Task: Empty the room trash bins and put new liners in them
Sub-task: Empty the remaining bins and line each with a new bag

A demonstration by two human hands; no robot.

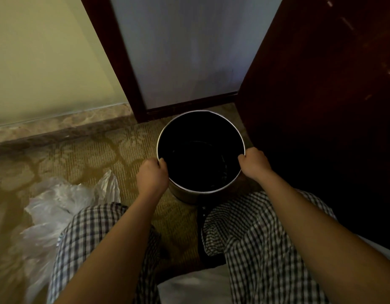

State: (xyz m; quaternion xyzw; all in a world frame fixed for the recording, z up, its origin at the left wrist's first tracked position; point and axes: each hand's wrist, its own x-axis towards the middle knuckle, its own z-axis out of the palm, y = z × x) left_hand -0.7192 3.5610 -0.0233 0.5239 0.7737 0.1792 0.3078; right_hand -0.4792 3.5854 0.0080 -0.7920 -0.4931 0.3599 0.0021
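- The round trash bin (183, 194) is on the patterned carpet (80, 154), in the far corner between a dark-framed pale panel (185, 51) and a dark wooden door (321, 84) on the right, just beyond the crouching person's knees.
- The left hand (152, 174) grips the rim on the near-left side with its fingers curled over the edge. The right hand (254, 164) grips the near-right side the same way.
- I see no rubbish inside, so emptying this bin looks done.
- The inside is very dark. Faint glossy creases low down might be a black liner, but I cannot tell. No liner edge is folded over the pale rim, so fitting or finishing a liner seems to be what is left.
- A crumpled clear plastic bag (58, 200) lies on the carpet to the near left, apart from the bin. A pale sheet of plastic (189, 286) shows between the legs at the near edge. I cannot say whether either one is the old liner or a fresh one.
- No other bin is in view, so the rest of the room's bins cannot be judged.
- The bin's mouth faces upward toward the person and its long axis is upright or close to it. Whether the base sits flat on the carpet is hidden.
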